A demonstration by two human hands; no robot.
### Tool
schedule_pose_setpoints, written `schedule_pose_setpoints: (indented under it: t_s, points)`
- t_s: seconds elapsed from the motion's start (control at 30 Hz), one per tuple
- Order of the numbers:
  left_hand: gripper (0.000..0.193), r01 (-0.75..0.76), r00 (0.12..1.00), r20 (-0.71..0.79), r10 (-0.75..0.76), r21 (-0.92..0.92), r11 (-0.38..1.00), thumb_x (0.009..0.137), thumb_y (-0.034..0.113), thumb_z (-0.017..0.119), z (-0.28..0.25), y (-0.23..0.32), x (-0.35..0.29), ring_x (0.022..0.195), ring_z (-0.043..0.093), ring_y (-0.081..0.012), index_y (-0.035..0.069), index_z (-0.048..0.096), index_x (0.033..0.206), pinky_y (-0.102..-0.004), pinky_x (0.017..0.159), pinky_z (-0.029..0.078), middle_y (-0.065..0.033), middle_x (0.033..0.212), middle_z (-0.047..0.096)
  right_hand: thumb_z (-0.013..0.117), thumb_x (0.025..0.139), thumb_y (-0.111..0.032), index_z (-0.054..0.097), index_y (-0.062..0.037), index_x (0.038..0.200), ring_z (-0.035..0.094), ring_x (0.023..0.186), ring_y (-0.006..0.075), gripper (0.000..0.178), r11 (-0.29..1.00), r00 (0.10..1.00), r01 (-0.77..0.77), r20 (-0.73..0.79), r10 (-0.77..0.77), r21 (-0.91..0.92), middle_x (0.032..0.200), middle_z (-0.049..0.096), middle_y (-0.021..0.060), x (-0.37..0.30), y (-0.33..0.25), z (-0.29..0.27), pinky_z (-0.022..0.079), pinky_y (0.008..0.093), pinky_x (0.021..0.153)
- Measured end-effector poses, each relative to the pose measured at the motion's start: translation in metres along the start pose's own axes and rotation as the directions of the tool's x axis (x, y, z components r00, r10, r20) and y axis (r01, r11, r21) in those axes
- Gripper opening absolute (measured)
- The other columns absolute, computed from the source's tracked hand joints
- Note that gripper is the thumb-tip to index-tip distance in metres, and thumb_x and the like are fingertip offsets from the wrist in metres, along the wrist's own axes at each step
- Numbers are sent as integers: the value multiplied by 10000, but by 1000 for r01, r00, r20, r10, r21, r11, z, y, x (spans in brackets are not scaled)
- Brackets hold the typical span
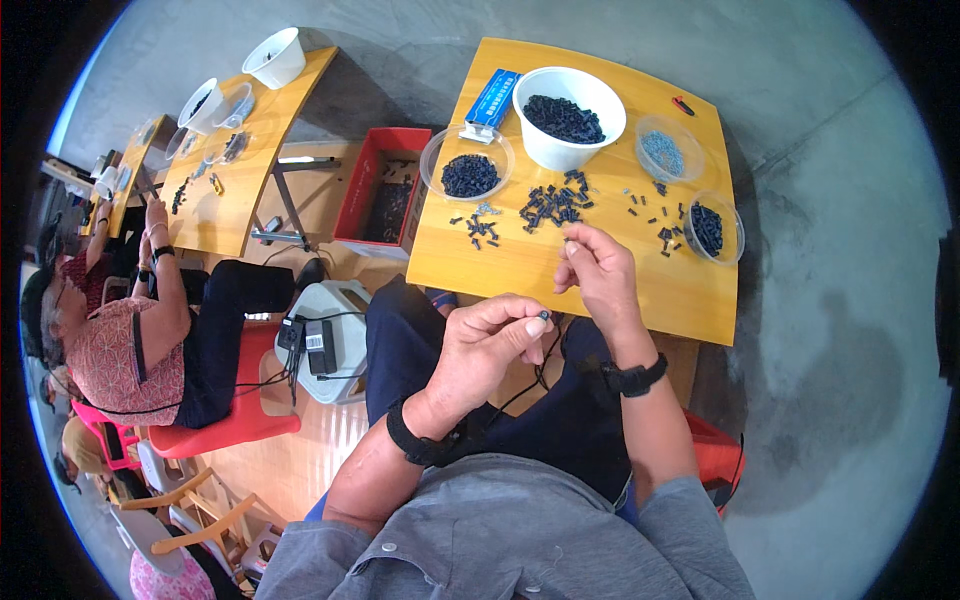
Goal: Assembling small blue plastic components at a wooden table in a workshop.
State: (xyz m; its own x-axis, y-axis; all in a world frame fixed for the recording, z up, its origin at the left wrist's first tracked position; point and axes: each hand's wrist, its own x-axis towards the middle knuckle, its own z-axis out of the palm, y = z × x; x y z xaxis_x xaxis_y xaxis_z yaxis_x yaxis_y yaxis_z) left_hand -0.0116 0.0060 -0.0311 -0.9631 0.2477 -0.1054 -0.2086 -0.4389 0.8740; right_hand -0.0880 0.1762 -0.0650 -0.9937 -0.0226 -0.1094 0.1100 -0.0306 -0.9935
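My left hand (485, 350) is closed, pinching a small black plastic piece (544, 315) between thumb and index finger, in front of the table's near edge. To its right, my right hand (603, 275) is held over that edge with thumb and fingertips together; what they hold, if anything, is too small to make out. Beyond the hands lies a loose pile of black plastic pieces (552, 204). A clear bowl of black parts (468, 176) stands left of it. At the right are a clear tub of small silvery-blue pieces (662, 152) and another of black parts (707, 230).
A white bucket of black pieces (568, 118) and a blue box (492, 98) stand at the back of the wooden table (450, 262). On the floor to the left is a red box (380, 190). A grey stool (335, 375) carries black adapters and cables. Another person (130, 345) sits farther left.
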Motion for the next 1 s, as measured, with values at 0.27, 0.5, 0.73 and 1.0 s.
schedule_pose_setpoints:
  t_s: [0.27, 0.5, 0.73, 1.0]
  points:
    - [97, -42, 999, -35, 41, -14, 999, 893, 20, 581, 6, 15, -8, 655, 564, -70, -14, 638, 965, -207, 612, 475, -27, 792, 628, 533, 900, -19, 576, 32, 1005, 618, 618, 120, 124, 979, 997, 17, 75, -33, 202, 851, 627, 97, -46, -53, 8, 527, 233, 535]
    - [92, -124, 992, -18, 125, 24, 992, 896, 17, 575, 8, 16, -12, 654, 565, -67, -18, 635, 957, -203, 606, 473, -33, 770, 627, 579, 871, 19, 610, 47, 957, 611, 646, 108, 95, 976, 972, 202, 105, -210, 78, 848, 625, 84, -75, -67, 18, 508, 222, 573]
    - [93, -108, 994, -15, 109, 44, 993, 893, 23, 580, 8, 19, -15, 649, 572, -59, -19, 638, 953, -193, 596, 474, -38, 779, 639, 556, 874, 34, 595, 68, 946, 606, 634, 116, 88, 937, 929, 348, 137, -345, -1, 844, 606, 104, -82, -70, 23, 497, 218, 559]
    - [127, -86, 996, 11, 86, 80, 993, 890, 30, 578, 7, 22, -17, 673, 595, -116, -24, 628, 994, -222, 598, 481, -84, 822, 644, 542, 879, 37, 590, 58, 945, 589, 626, 109, 85, 897, 893, 436, 153, -423, -66, 831, 588, 97, -84, -74, 27, 479, 221, 554]
